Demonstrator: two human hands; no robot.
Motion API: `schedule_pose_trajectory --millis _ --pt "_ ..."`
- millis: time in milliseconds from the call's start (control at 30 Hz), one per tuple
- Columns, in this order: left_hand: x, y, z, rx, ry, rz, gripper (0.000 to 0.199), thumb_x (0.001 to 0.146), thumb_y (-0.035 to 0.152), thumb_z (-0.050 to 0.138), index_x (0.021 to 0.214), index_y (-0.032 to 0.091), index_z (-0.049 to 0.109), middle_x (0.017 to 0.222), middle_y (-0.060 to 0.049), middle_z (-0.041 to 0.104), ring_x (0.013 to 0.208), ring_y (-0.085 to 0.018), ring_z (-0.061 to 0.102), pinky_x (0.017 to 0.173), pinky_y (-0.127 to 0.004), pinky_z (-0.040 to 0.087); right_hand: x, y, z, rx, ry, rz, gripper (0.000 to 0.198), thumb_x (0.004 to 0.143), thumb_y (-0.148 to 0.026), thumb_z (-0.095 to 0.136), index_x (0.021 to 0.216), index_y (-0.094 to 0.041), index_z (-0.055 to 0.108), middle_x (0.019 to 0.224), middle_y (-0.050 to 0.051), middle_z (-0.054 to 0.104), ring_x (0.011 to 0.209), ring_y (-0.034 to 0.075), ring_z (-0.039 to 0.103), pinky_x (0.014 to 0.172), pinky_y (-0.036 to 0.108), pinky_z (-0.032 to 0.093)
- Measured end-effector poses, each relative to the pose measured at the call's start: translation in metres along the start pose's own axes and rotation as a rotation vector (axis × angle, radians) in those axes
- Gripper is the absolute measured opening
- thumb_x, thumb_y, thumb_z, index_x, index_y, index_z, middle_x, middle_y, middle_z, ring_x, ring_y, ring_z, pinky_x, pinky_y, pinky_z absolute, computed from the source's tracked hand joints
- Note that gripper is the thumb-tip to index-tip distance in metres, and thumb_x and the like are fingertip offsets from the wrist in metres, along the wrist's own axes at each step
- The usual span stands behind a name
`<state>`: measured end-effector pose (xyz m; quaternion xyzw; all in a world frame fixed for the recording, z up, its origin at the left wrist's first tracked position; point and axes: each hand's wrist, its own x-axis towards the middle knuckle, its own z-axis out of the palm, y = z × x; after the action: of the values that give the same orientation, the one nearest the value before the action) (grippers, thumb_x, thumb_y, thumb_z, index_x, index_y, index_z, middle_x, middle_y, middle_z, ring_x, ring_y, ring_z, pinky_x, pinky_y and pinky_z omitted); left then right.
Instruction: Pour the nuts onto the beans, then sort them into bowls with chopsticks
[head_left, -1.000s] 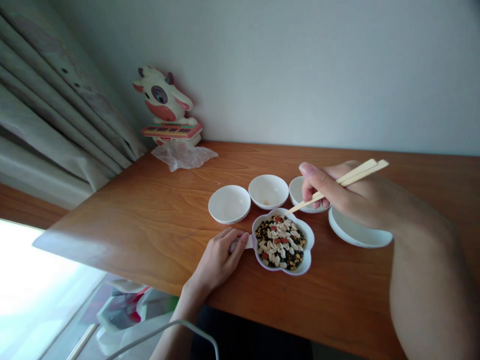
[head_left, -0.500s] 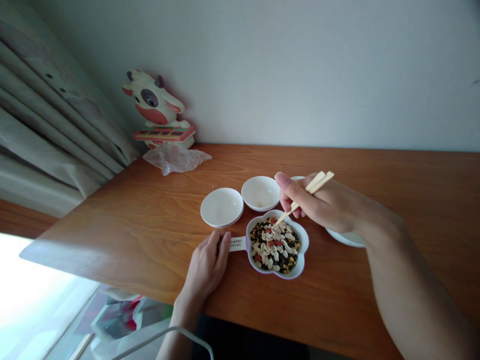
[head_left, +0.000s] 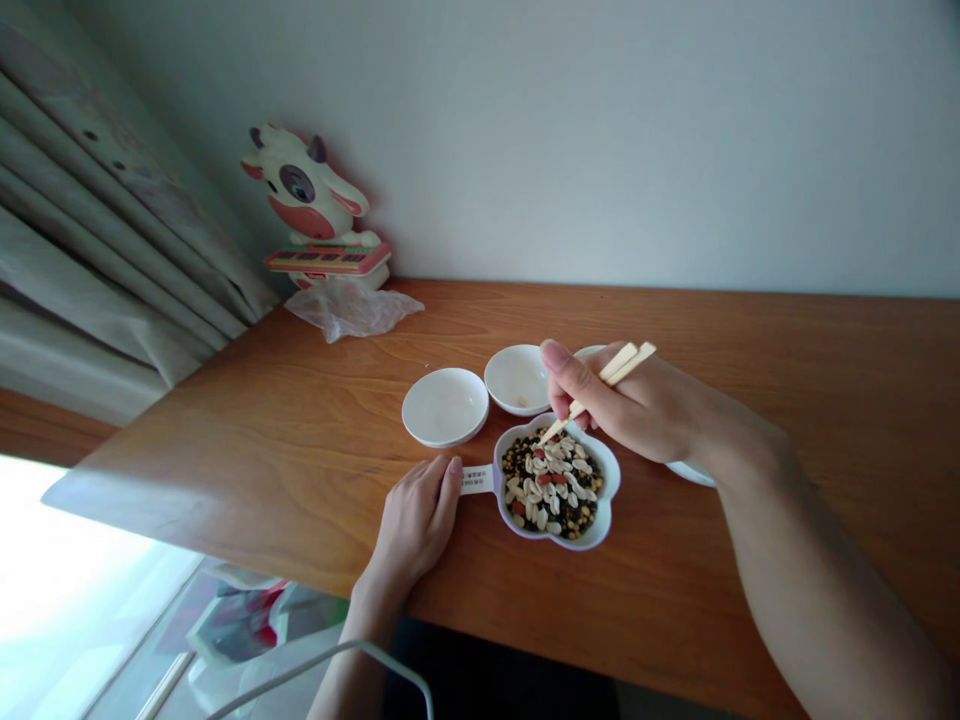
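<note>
While left hand [head_left: 417, 510] is gripping dish handle [head_left: 477, 480], right hand [head_left: 645, 410] is pinching chopsticks [head_left: 613, 375]; centre-frame peanuts [head_left: 553, 480] are lying mixed, none visibly lifted yet.

We could pass on the near side of the handled dish [head_left: 613, 482]; beyond it, white bowls [head_left: 445, 408] block us.

The bare left grip [head_left: 418, 512] is held palm down, its fingers curled. The bare right grip [head_left: 630, 405] is held farther forward, its thumb stretched over bent fingers. Both bare forearms [head_left: 795, 545] are slanted inward, the right one extended farther.
</note>
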<state>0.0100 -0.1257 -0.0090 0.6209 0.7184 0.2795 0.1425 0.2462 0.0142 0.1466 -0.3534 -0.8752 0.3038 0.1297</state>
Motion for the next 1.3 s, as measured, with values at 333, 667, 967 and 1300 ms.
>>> schedule_pose_trajectory --millis 333,667,967,1300 --pt "-0.001 0.000 -0.001 0.020 -0.002 0.002 0.038 0.106 0.041 0.033 0.075 0.023 0.045 0.073 -0.002 0.058 0.068 -0.018 0.055 0.065 -0.029 0.038 -0.008 0.007 -0.014 0.058 -0.004 0.021 0.077 0.094 -0.077 0.016 0.072 -0.019 0.061 0.064 0.004 0.060 0.059 0.014 0.053 0.059 0.031 0.037" --pt "-0.001 0.001 -0.001 0.019 -0.006 -0.002 0.038 0.106 0.041 0.034 0.075 0.023 0.044 0.073 -0.001 0.058 0.068 -0.018 0.055 0.065 -0.028 0.039 -0.003 0.007 -0.004 -0.015 -0.038 0.056 0.078 0.095 -0.076 0.012 0.075 -0.020 0.063 0.064 0.002 0.059 0.055 0.013 0.050 0.056 0.032 0.032" --pt "-0.001 0.000 -0.001 0.004 -0.003 0.005 0.037 0.106 0.040 0.035 0.075 0.023 0.044 0.072 -0.002 0.057 0.068 -0.018 0.054 0.065 -0.028 0.038 -0.001 0.007 -0.001 0.004 -0.046 0.045 0.080 0.095 -0.075 0.011 0.073 -0.019 0.064 0.063 0.002 0.057 0.056 0.013 0.046 0.057 0.032 0.031" --pt "-0.001 0.003 -0.003 -0.013 -0.001 0.001 0.037 0.105 0.040 0.035 0.074 0.023 0.044 0.072 -0.002 0.058 0.067 -0.018 0.055 0.065 -0.028 0.039 0.008 0.013 0.003 0.072 0.030 -0.002 0.074 0.099 -0.070 0.019 0.067 -0.019 0.063 0.060 0.001 0.062 0.057 0.013 0.055 0.062 0.030 0.036"
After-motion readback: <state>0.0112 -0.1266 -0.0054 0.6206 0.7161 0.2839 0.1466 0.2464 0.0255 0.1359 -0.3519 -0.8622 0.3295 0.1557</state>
